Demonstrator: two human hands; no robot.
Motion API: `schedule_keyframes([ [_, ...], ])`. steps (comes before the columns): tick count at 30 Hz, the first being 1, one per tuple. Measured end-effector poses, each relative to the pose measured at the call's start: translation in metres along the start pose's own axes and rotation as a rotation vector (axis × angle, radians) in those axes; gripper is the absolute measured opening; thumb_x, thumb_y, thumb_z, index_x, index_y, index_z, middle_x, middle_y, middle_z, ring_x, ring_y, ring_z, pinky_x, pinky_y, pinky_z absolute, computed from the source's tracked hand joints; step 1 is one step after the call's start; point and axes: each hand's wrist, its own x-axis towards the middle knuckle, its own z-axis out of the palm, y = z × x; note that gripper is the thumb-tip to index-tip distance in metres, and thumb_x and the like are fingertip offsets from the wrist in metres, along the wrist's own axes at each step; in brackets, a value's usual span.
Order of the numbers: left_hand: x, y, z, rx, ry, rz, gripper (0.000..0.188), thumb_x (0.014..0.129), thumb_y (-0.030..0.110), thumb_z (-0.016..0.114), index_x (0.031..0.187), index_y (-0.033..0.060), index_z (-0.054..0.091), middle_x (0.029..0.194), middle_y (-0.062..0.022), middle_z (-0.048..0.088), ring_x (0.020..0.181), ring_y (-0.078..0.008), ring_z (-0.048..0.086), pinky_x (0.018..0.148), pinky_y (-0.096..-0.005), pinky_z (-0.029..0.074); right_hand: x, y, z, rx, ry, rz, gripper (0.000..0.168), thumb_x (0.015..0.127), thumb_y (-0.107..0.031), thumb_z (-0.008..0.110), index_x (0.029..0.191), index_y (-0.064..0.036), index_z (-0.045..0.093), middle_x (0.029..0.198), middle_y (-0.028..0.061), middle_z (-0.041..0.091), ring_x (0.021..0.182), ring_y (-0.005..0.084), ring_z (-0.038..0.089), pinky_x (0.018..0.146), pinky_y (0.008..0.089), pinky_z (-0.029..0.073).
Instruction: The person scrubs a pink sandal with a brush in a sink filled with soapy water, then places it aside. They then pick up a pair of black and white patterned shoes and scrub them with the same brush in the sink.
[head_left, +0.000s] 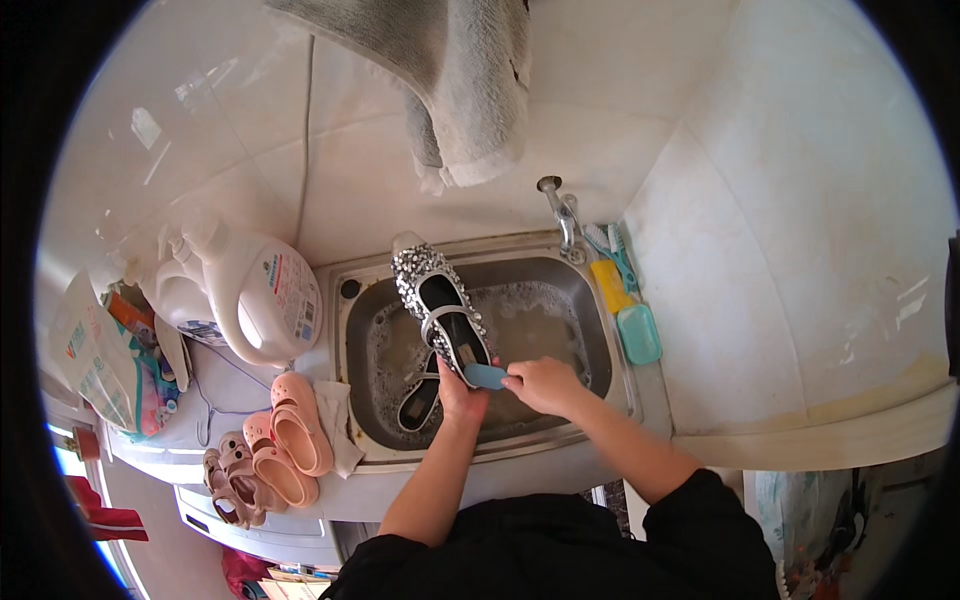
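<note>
My left hand (459, 397) grips a silver sequined strap shoe (442, 307) by its heel end, above the water, with the toe pointing away from me. In my right hand (546, 384) is a blue brush (484, 376), whose head rests at the shoe's heel; its bristles are hidden from view. A second strap shoe (419, 403) with a black insole lies partly in the cloudy, sudsy water (536, 330). Both hands are over the stainless steel sink (604, 352).
Pink clogs (300, 424) and pale strap sandals (238, 480) stand left of the sink, by white detergent jugs (262, 300). Along the right rim lie a yellow sponge (611, 286), a turquoise soap box (639, 334) and brushes (619, 255). A tap (566, 217) and grey towel (472, 90) are behind.
</note>
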Motion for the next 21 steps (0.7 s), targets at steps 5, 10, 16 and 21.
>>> schedule_keyframes([
  [5, 0.008, 0.0, -0.001, -0.033, 0.161, 0.079, 0.044, 0.098, 0.048, 0.033, 0.121, 0.016, 0.053, 0.112, -0.0048, 0.06, 0.101, -0.0253, 0.056, 0.091, -0.047, 0.045, -0.002, -0.007, -0.01, -0.314, 0.185, -0.051, 0.025, 0.089, -0.034, 0.056, 0.078, -0.012, 0.061, 0.065, 0.012, 0.062, 0.063, 0.0347, 0.062, 0.055, 0.0468, 0.048],
  [10, 0.012, -0.005, -0.008, -0.133, 0.152, 0.084, 0.044, 0.098, 0.047, 0.034, 0.122, 0.015, 0.052, 0.117, -0.0033, 0.057, 0.106, -0.0241, 0.053, 0.089, -0.0466, 0.047, -0.005, 0.009, 0.023, 0.034, 0.153, -0.085, 0.029, 0.09, -0.036, 0.056, 0.082, -0.009, 0.063, 0.064, 0.014, 0.063, 0.06, 0.0341, 0.062, 0.053, 0.0445, 0.047],
  [16, 0.006, -0.008, 0.0, -0.114, 0.187, 0.008, 0.048, 0.098, 0.049, 0.031, 0.123, 0.0141, 0.052, 0.12, -0.0045, 0.056, 0.106, -0.0247, 0.052, 0.089, -0.0473, 0.048, 0.0, 0.011, 0.018, 0.229, -0.016, 0.011, 0.029, 0.088, -0.035, 0.059, 0.08, -0.008, 0.062, 0.062, 0.0139, 0.062, 0.059, 0.0322, 0.062, 0.052, 0.043, 0.047],
  [21, 0.01, -0.001, -0.007, -0.077, 0.228, 0.016, 0.049, 0.099, 0.047, 0.03, 0.128, 0.012, 0.049, 0.124, -0.0075, 0.055, 0.111, -0.0287, 0.052, 0.096, -0.0501, 0.043, -0.004, -0.002, -0.007, -0.295, 0.271, -0.08, 0.026, 0.087, -0.036, 0.06, 0.076, -0.013, 0.061, 0.059, 0.0116, 0.06, 0.059, 0.0338, 0.061, 0.052, 0.044, 0.047],
])
